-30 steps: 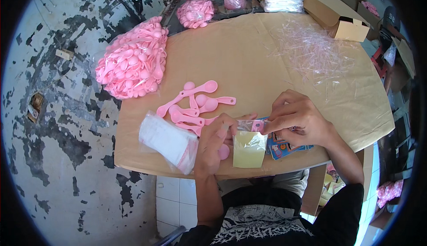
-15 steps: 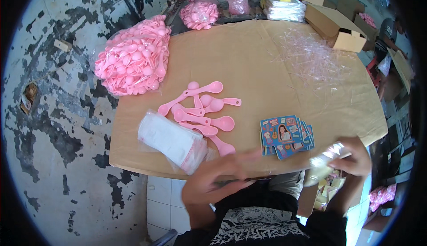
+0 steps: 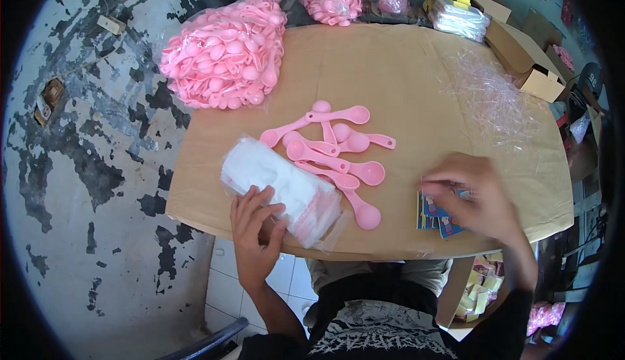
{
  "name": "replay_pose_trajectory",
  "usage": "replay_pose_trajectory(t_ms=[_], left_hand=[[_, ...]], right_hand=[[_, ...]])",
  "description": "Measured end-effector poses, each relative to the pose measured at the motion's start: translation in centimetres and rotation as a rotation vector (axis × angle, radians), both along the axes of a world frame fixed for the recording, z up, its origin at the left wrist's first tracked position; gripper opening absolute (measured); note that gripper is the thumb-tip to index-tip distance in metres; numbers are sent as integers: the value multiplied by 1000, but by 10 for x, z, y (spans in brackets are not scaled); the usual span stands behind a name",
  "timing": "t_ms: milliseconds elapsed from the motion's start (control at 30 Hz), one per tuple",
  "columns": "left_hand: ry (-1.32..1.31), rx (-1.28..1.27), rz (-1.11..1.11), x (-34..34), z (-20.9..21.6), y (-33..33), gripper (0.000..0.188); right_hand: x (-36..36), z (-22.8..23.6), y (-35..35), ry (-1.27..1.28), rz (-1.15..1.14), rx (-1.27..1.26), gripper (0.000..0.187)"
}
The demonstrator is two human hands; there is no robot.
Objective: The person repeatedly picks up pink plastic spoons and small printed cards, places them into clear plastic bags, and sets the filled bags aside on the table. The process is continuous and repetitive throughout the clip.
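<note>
My left hand [image 3: 255, 233] lies with fingers apart on the near left part of a stack of clear plastic bags [image 3: 273, 181]. The stack sits slanted near the table's front edge. My right hand [image 3: 478, 197], blurred by motion, is over a small pile of blue printed cards [image 3: 430, 213] and hides much of it. Its fingers are too smeared to show whether they grip a card. Between the bags and the cards, several pink measuring spoons [image 3: 368, 172] lie loosely overlapped.
A large clear bag of pink spoons [image 3: 224, 54] stands at the far left. Clear plastic shreds [image 3: 498, 99] lie at the right, near an open cardboard box [image 3: 527, 57]. Below the right table edge, another box [image 3: 449, 304] holds several yellowish packets [image 3: 480, 288].
My right hand has moved from the right edge to the cards; the shiny packet it held is out of sight. My left hand has moved left onto the bags. The view has shifted.
</note>
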State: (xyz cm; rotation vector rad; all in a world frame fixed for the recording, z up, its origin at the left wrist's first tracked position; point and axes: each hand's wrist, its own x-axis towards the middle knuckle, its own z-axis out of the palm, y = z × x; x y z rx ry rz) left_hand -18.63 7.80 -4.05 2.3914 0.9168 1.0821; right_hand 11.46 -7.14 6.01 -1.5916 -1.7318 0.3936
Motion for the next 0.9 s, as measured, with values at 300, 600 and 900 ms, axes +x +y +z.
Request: replay_pose_trajectory(t_ms=[300,600,900], left_hand=[[-22,-8,21,7,3,-4,18],[43,162,44,6,-6,1,21],[53,192,24,15,-5,-1,22]], right_hand=[[-64,-30,144,-188,329,-147,34],[-57,-30,155,-133,347,-370,20],[-33,-19,137,-299,244,-90,19]])
